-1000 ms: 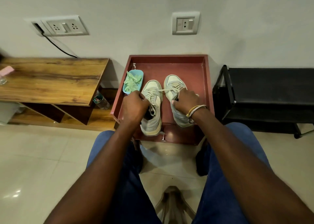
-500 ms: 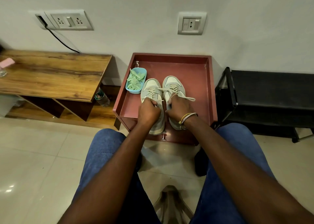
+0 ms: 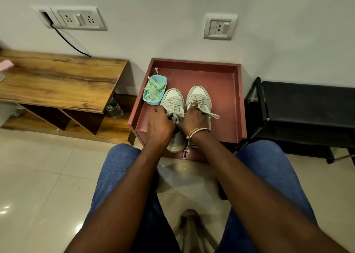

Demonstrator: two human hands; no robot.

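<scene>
Two pale grey-and-white sneakers stand side by side, toes toward the wall, in a maroon tray-top stand [image 3: 235,102]. My left hand [image 3: 159,125] curls round the opening of the left sneaker [image 3: 172,99], hiding its tongue and heel. My right hand [image 3: 193,121], with bangles at the wrist, grips the right sneaker [image 3: 198,94] across its laces, thumb up on the lacing. A loose lace end [image 3: 212,115] trails out to the right of that hand. The two hands almost touch.
A blue tub of green laces [image 3: 155,91] sits in the tray left of the sneakers. A wooden bench [image 3: 63,79] stands to the left with a bottle [image 3: 115,109] under it, and a black rack [image 3: 307,106] to the right. My knees in jeans frame the tiled floor.
The sneakers have come closer together, and my hands have closed in toward each other. My left hand moved right onto the left sneaker's opening.
</scene>
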